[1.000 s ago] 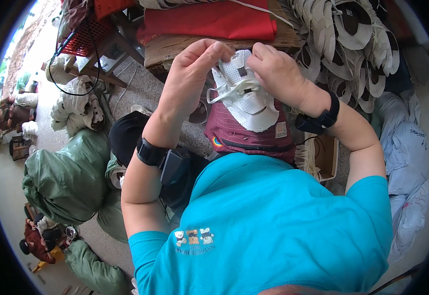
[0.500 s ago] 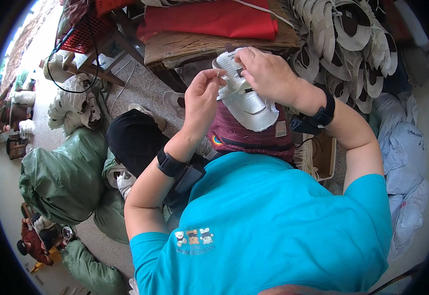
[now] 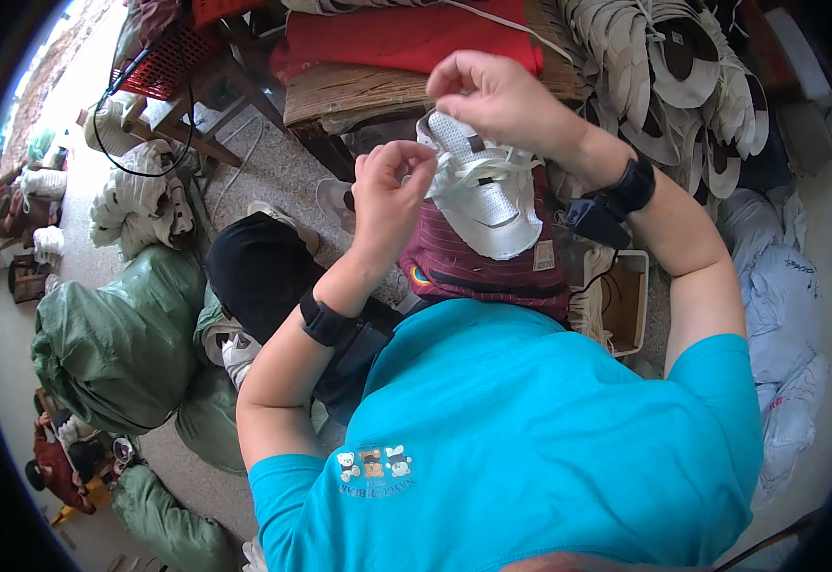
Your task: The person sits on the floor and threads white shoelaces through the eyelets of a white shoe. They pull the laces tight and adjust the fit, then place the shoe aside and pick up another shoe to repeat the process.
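Note:
A white perforated shoe upper (image 3: pixel 488 223) rests over a maroon striped cloth (image 3: pixel 473 276) on my lap, with its tongue pointing away from me. White shoelace (image 3: pixel 478 173) crosses its opening, and a loose end lies toward the right. At the upper's left edge, my left hand (image 3: pixel 392 186) pinches the shoelace between thumb and fingers. My right hand (image 3: pixel 502 100) is raised over the far end near the tongue, fingers curled and thumb against them. Whatever lies between those fingertips is too small to make out.
Ahead stands a wooden table (image 3: pixel 368 91) with a red cloth (image 3: pixel 378 38). Bundled shoe uppers (image 3: pixel 692 67) hang at the far right. A box (image 3: pixel 632 300) with pale laces sits right of my lap. Green sacks (image 3: pixel 120 334) fill the left; a person (image 3: pixel 58 458) is at the far left.
My right hand has lifted away from the shoe upper, up and slightly left. My left hand has stayed beside the upper's edge, still pinching. A loose lace end now shows on the right.

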